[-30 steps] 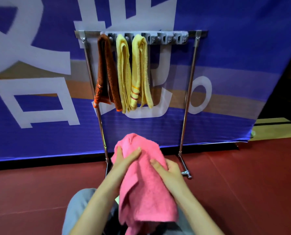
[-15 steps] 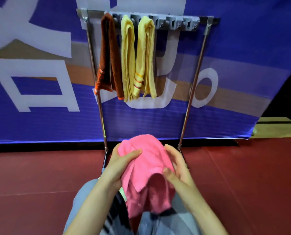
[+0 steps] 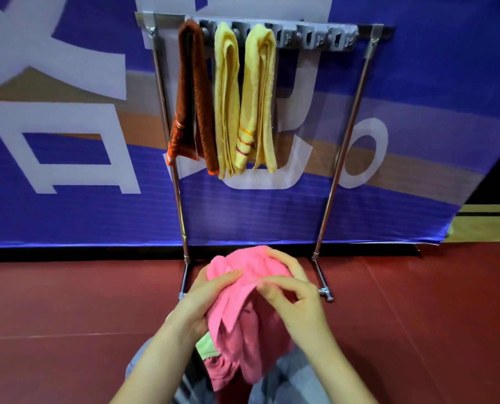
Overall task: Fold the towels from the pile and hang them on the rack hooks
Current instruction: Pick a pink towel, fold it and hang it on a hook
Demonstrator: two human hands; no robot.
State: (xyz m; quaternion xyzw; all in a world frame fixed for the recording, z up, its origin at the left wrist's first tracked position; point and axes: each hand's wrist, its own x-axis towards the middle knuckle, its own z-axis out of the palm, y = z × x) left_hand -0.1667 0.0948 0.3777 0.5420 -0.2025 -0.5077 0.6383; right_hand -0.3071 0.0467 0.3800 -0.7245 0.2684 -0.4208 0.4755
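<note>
A crumpled pink towel (image 3: pixel 243 325) hangs between my two hands above my lap. My left hand (image 3: pixel 200 301) grips its left side, thumb on top. My right hand (image 3: pixel 292 298) pinches a fold near the top with curled fingers. Under the pink towel lies the pile, where a light green towel (image 3: pixel 206 346) and another pink one (image 3: pixel 221 371) peek out. Ahead stands the metal rack (image 3: pixel 342 135) with its row of grey hooks (image 3: pixel 315 37). A brown towel (image 3: pixel 192 91) and two yellow towels (image 3: pixel 226 97) (image 3: pixel 259 94) hang folded on the left hooks.
A blue and white banner (image 3: pixel 68 135) stands right behind the rack. The rack's feet (image 3: pixel 324 293) rest on the dark red floor (image 3: pixel 417 316) just beyond my hands. My grey-clad knees (image 3: pixel 289 380) are below the towel. Several hooks on the right carry nothing.
My right hand has moved from the towel's right side onto its top and now pinches a fold. The towel has bunched up more. The camera has tilted, so the rack sits higher in view.
</note>
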